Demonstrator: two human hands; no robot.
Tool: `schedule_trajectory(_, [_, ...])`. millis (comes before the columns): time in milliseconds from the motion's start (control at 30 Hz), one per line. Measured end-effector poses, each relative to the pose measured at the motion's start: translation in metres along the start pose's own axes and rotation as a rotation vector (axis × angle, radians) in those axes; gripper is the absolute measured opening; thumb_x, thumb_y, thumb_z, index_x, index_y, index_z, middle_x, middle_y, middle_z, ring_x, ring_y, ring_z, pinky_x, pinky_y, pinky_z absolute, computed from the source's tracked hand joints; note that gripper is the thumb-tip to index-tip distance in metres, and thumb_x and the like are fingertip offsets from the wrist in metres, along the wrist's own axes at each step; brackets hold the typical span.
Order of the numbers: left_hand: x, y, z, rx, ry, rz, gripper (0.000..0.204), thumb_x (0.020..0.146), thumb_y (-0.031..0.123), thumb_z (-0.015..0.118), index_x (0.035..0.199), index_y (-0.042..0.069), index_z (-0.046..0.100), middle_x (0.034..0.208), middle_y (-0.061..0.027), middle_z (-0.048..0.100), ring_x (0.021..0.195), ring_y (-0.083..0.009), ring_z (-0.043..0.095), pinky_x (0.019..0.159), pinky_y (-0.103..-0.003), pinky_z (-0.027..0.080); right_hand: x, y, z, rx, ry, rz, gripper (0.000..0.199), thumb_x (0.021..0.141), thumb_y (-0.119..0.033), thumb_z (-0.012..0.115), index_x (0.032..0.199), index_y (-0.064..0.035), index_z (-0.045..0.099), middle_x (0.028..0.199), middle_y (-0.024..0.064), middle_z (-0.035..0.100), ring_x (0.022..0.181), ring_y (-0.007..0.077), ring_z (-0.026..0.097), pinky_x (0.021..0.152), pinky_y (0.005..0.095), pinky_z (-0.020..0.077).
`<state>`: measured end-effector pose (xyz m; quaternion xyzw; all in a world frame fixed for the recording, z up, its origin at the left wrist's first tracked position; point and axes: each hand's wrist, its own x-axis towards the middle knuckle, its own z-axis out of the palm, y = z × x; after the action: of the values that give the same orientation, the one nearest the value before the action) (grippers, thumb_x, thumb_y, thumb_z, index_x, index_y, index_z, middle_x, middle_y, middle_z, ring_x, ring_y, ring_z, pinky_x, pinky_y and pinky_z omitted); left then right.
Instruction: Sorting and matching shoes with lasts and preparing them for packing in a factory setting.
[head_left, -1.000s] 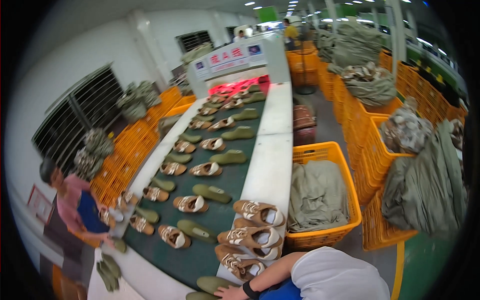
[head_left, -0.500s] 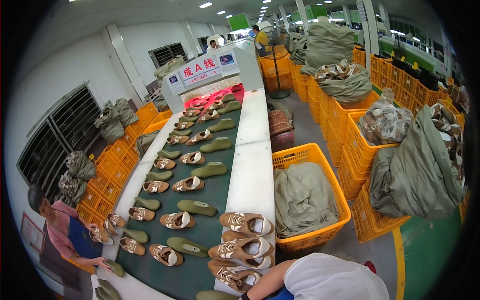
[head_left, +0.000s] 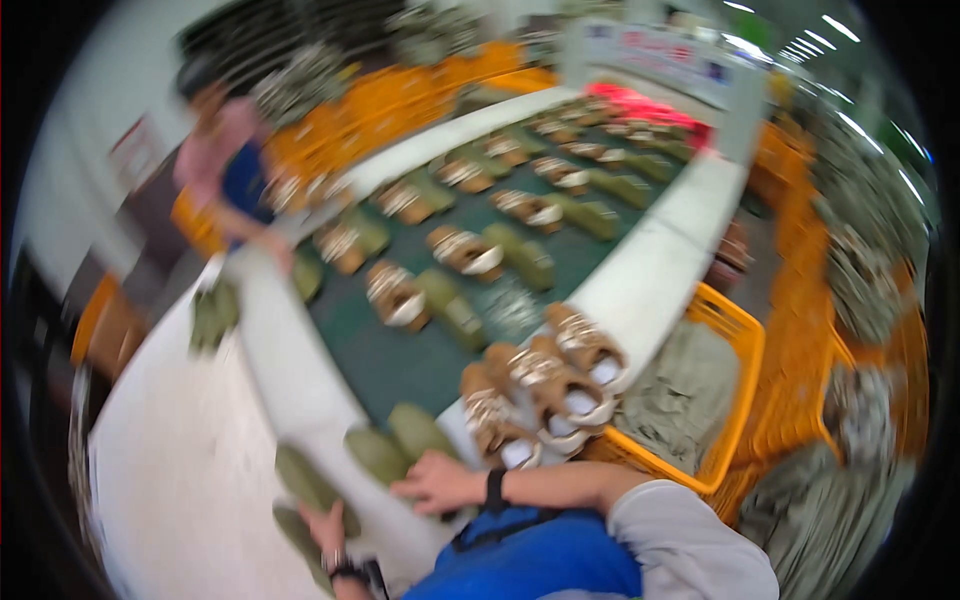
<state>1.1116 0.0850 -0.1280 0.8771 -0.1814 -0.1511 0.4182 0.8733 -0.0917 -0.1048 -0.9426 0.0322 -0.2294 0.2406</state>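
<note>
The picture is motion-blurred. My right hand [head_left: 438, 483], with a black wristband, lies flat with fingers spread on the white belt edge, just below two olive-green insoles [head_left: 398, 442]. My left hand [head_left: 324, 527], wearing a watch, rests against another olive insole [head_left: 303, 480]; its grip is too blurred to read. Three tan shoes [head_left: 548, 388] stand in a row right of my right hand, at the near corner of the dark green conveyor belt [head_left: 385, 365].
More shoes and insoles run in rows up the belt. Another person [head_left: 228, 165] in pink and blue works at its left side. A yellow crate [head_left: 745, 345] of grey-green fabric stands at the right, orange crates beyond. A white table [head_left: 175, 460] lies at the left.
The view has swung and tilted sharply and gone blurred. My left hand has come into view at the insoles, and my right hand has reached further left along the belt edge.
</note>
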Motion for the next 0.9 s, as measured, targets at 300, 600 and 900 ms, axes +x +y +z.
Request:
schedule_trajectory(300, [-0.055, 0.003, -0.025, 0.621, -0.041, 0.147, 0.071, 0.068, 0.013, 0.068, 0.126, -0.007, 0.034, 0.092, -0.0260, 0.057, 0.083, -0.0398, 0.059, 0.073, -0.045, 0.049, 0.004, -0.008, 0.008, -0.037, -0.199, 0.001, 0.054, 0.081, -0.047, 0.059, 0.126, -0.0204, 0.050, 0.094, 0.0084, 0.060, 0.094, 0.0250, 0.056, 0.093, 0.0418, 0.0367])
schedule_trajectory(600, [-0.047, -0.011, 0.018, 1.074, 0.096, 0.681, 0.068, 0.073, 0.006, 0.052, 0.137, -0.001, 0.028, 0.135, -0.0283, 0.030, 0.125, -0.0386, 0.033, 0.100, -0.056, 0.027, 0.004, -0.010, 0.002, -0.066, -0.204, 0.063, 0.052, 0.082, -0.048, 0.057, 0.126, -0.0202, 0.050, 0.090, 0.0079, 0.060, 0.094, 0.0241, 0.056, 0.093, 0.0424, 0.0360])
schedule_trajectory(900, [0.103, 0.054, 0.045, 0.354, -0.137, 0.551, 0.071, 0.067, 0.011, 0.066, 0.129, -0.005, 0.034, 0.115, -0.0284, 0.051, 0.108, -0.0412, 0.047, 0.094, -0.043, 0.039, -0.001, -0.008, 0.015, -0.114, -0.071, -0.119, 0.043, 0.085, -0.042, 0.054, 0.124, -0.0252, 0.050, 0.112, 0.0116, 0.051, 0.092, 0.0263, 0.055, 0.086, 0.0390, 0.0380])
